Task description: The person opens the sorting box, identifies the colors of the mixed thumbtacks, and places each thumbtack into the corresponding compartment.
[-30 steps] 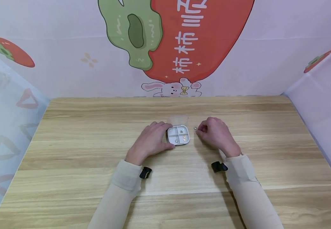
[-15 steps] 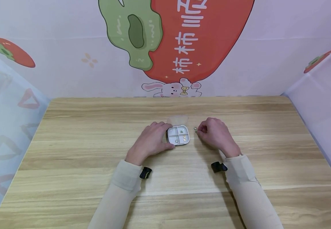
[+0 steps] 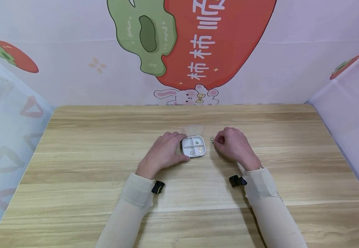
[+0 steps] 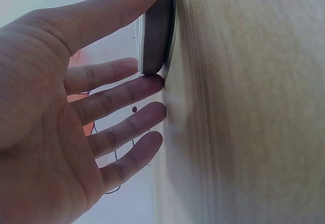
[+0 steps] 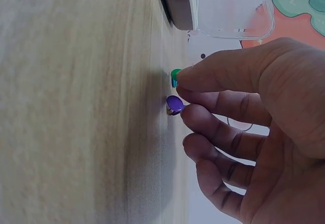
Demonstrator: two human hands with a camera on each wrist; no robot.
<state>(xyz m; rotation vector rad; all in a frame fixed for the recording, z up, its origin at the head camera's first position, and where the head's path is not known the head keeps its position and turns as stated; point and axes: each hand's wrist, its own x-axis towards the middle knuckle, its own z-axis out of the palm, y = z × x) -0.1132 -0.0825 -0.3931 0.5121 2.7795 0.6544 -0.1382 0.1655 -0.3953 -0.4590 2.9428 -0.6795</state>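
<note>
A: Grip status?
B: Right hand [image 3: 233, 144]: thumb and index tips together, looks pinched on green stud [image 5: 175, 75], which pokes past thumb tip. Purple stud [image 5: 174, 103] just beside those fingertips. Left hand [image 3: 165, 151] clamps four-compartment case [image 3: 193, 146], thumb opposite fingers.
A: Handling?
B: Studs probably light, rigid, slippery; take by rim. Case likely light, stiff; hold sidewalls.
</note>
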